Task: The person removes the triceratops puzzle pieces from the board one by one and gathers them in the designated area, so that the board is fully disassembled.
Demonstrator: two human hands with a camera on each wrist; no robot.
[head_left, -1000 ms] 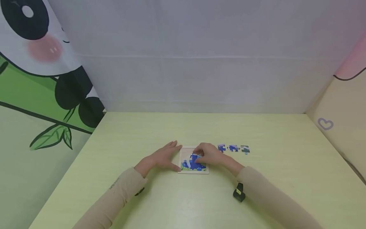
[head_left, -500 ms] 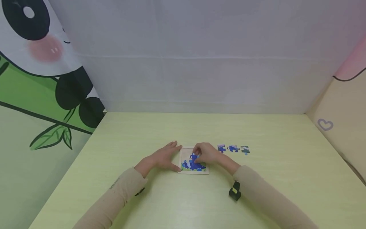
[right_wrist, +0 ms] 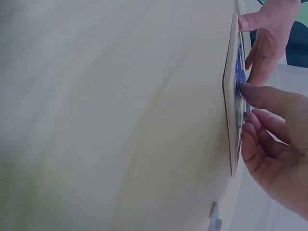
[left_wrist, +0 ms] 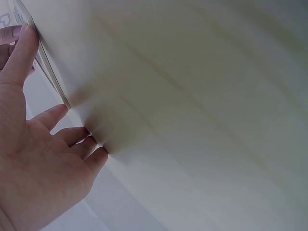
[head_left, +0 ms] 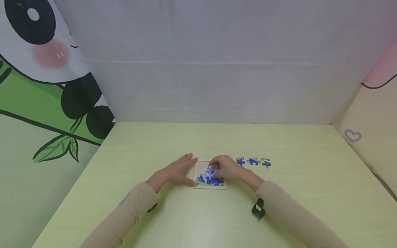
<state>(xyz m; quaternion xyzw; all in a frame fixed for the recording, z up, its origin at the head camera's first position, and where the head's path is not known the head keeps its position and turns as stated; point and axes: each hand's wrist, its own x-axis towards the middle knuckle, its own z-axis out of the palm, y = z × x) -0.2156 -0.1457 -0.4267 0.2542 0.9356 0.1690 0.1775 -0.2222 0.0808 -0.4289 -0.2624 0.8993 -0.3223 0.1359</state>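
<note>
A small wooden puzzle board [head_left: 210,187] with a pale rim lies on the table, its lower part filled with a picture of a blue dinosaur on green. My left hand [head_left: 178,170] steadies the board's left side, thumb at the near corner and index finger at the far one, fingers fairly straight. Over the board, my right hand [head_left: 228,167] pinches a blue jigsaw piece [right_wrist: 248,108] between thumb and fingertips; it looks tilted and partly covered by the fingers. The board's upper part shows bare wood, and the right hand hides its right side.
Three loose jigsaw pieces, the left one [head_left: 240,161], the middle one [head_left: 253,161] and the right one [head_left: 266,162], lie in a row right of the board. A pale wall [head_left: 198,93] stands behind the light wooden table [head_left: 198,220].
The jigsaw piece in my right hand has tilted and now shows a paler, shinier face. The right wrist shifted left, then back right. The left hand and the board stay in place.
</note>
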